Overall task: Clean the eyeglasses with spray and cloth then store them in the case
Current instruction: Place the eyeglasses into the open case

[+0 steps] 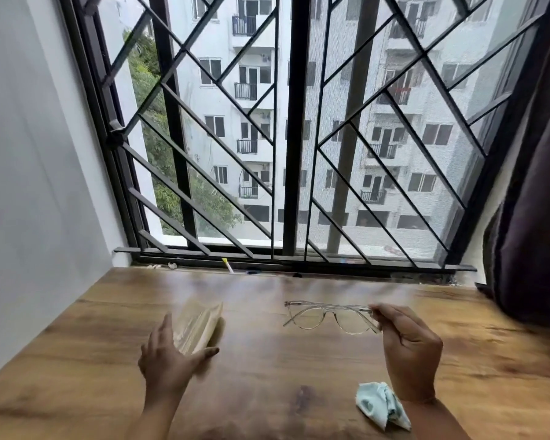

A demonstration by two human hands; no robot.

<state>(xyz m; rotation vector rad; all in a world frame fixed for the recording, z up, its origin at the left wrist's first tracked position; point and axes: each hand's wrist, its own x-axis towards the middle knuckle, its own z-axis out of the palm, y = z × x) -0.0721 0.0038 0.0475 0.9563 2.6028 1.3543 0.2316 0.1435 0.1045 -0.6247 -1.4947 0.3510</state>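
Covering one eyeglasses (pixel 331 308) hinge, right hand (pixel 408 347); case (pixel 197 325) badly blurred.

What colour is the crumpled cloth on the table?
Pale blue cloth, clearest in the head view.

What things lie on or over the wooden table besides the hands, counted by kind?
eyeglasses: 1
case: 1
cloth: 1
Total: 3

The case (pixel 199 327) is left of the eyeglasses (pixel 327 315), and the cloth (pixel 380 404) lies on the table (pixel 283 360) before them.
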